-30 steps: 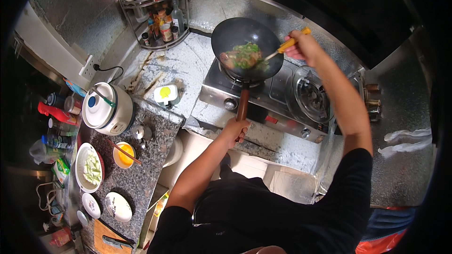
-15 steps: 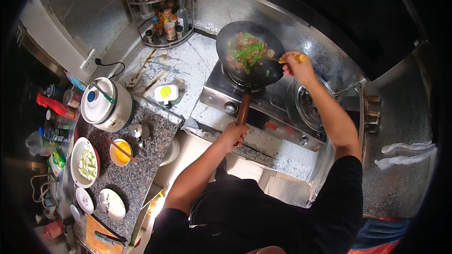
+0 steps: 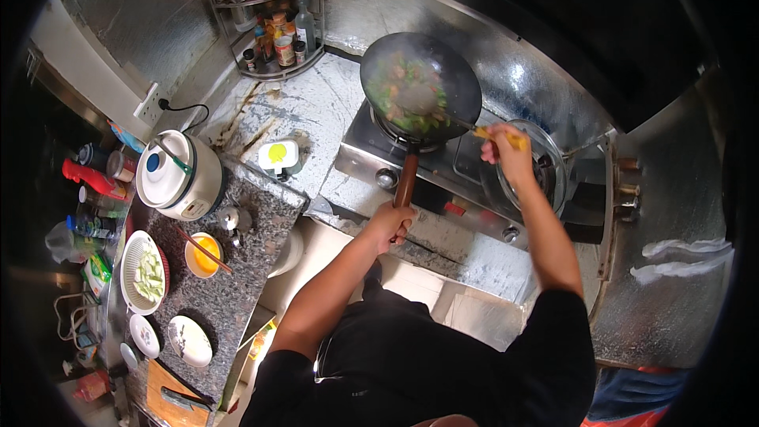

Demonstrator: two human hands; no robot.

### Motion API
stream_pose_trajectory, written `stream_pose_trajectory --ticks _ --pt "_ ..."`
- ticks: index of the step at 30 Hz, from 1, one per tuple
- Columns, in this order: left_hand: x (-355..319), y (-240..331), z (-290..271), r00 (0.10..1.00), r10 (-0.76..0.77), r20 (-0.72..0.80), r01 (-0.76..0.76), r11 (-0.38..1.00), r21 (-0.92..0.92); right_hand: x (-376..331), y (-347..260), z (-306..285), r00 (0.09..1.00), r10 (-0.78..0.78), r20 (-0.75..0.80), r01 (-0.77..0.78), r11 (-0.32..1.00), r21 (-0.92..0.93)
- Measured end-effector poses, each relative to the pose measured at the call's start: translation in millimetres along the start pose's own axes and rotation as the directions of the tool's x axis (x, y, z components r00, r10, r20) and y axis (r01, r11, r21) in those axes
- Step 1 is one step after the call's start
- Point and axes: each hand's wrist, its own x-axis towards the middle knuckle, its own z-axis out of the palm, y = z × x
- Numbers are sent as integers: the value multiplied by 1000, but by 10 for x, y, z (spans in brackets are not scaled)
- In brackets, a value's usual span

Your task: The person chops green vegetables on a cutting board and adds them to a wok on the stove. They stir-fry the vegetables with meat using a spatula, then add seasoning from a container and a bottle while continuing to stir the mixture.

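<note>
A dark wok [image 3: 455, 71] sits over the left burner of the gas stove [image 3: 360, 160], with steam rising from it. My left hand [image 3: 390, 224] is closed around its brown wooden handle [image 3: 407, 179]. In the wok lies a mix of chopped green vegetable and brownish pieces [image 3: 395, 87]. My right hand [image 3: 508, 150] grips the yellow handle of a spatula [image 3: 480, 133], whose blade is down among the food in the wok and blurred. Under my right hand and forearm, a clear glass lid [image 3: 560, 182] lies on the right side of the stove.
On the left granite counter [image 3: 237, 285] stand a rice cooker [image 3: 175, 175], a bowl of beaten egg with chopsticks [image 3: 204, 257], a basket of cut green vegetable [image 3: 147, 277] and small plates. A knife [image 3: 183, 399] rests on a cutting board [image 3: 162, 407]. A spice rack [image 3: 273, 75] fills the back corner.
My right hand has moved down and slightly right, drawing the spatula through the food toward the wok's near side. My left hand stays on the wok handle.
</note>
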Motion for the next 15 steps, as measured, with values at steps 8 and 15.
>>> stream_pose_trajectory --ticks 8,15 --pt "-91 93 63 999 -44 12 45 996 -80 -163 -561 -216 988 114 105 -99 986 -135" --pt "-102 70 146 997 -62 46 63 998 -31 119 106 1 979 123 -162 -103 987 126"
